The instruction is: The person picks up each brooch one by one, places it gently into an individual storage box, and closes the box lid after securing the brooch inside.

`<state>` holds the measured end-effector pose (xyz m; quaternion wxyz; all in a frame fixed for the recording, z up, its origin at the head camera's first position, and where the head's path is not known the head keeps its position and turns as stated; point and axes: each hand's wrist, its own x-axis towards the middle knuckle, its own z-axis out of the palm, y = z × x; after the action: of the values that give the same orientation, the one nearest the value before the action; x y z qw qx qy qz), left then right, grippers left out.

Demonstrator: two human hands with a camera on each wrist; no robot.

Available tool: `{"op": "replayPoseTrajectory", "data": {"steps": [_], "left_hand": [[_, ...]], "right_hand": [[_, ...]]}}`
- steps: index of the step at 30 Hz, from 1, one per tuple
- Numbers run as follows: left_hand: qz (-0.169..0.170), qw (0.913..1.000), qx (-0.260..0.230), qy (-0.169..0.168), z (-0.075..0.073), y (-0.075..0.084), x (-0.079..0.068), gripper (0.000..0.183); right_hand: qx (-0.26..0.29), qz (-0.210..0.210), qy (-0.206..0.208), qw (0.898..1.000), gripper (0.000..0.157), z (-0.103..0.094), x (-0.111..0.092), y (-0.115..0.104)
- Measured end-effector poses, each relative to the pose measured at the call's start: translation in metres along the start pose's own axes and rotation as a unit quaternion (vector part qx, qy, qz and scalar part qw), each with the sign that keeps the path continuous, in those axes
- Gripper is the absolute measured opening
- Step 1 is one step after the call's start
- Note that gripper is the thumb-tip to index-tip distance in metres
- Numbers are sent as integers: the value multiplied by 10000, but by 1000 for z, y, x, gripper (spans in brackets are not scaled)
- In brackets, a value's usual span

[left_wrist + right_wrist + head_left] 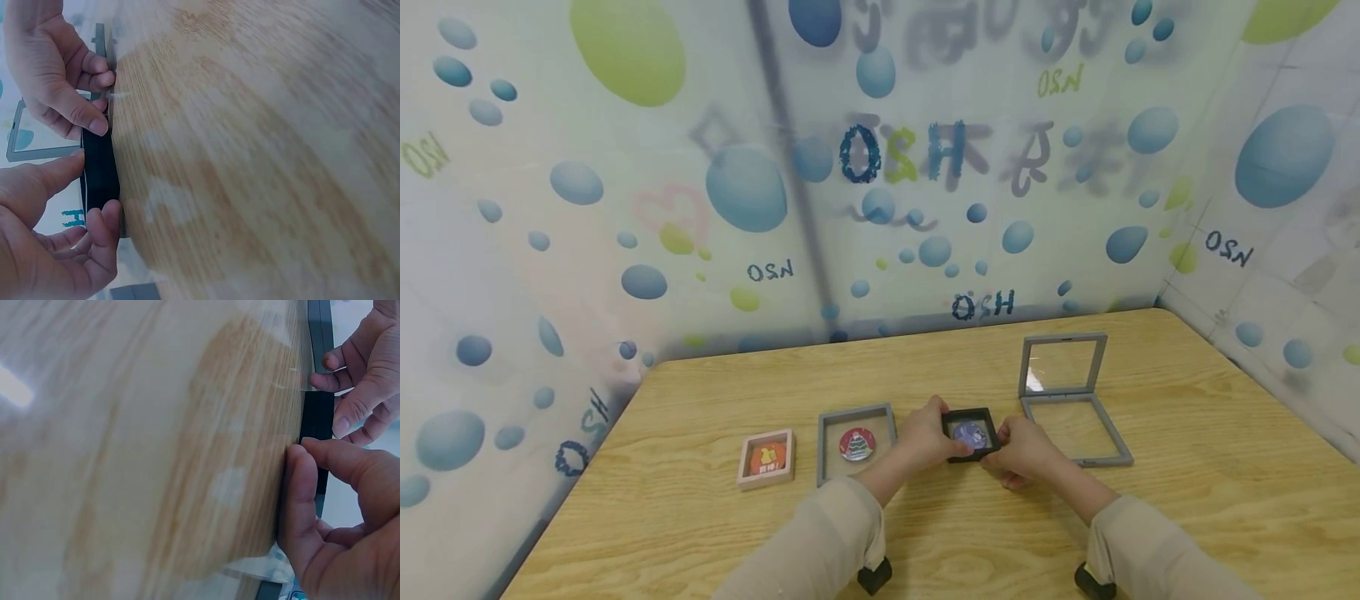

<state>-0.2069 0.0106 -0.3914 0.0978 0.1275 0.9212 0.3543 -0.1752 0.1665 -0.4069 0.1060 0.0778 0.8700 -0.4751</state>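
Both hands hold a small black display frame (954, 417) with a purple-blue round badge (972, 435) behind its clear window. My left hand (925, 437) grips its left side, thumb on the front edge. At the opposite side, my right hand (1026, 450) pinches the right edge between thumb and fingers. In the left wrist view the black frame (101, 169) shows its dark side wall, low over the table, with the left hand (50, 231) below and the right hand (59, 81) above. The right wrist view shows the right hand's fingertips (301, 450) against the frame's edge.
Left of the hands lies a grey frame (822, 450) with a red round badge (857, 444) showing a tree. Farther left is a small pink frame (745, 462) with an orange badge (768, 457). An opened grey frame (1112, 429), lid upright, stands right on the wooden table (685, 533).
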Motion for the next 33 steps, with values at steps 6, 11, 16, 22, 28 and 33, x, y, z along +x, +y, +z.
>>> {"op": "replayPoseTrajectory", "data": {"steps": [6,11,16,22,28,33], "left_hand": [[15,10000,33,16,1,1,1,58],[114,9998,184,-26,-1,2,1,57],[263,9968,756,42,-3,7,0,54],[611,9908,1196,156,2,12,0,45],[1093,9847,1355,-75,10,20,-5,34],[1336,9792,1414,-577,21,34,-13,23]], "right_hand": [[11,-11,25,10000,34,-1,-1,-1],[-14,19,-6,10000,34,-2,-1,0],[-50,68,-43,10000,34,-3,-2,-1],[-122,8,-207,9997,26,-13,-6,0],[-568,-389,-359,9970,18,-36,-15,9],[-672,-784,-501,9934,21,-61,-28,19]]}}
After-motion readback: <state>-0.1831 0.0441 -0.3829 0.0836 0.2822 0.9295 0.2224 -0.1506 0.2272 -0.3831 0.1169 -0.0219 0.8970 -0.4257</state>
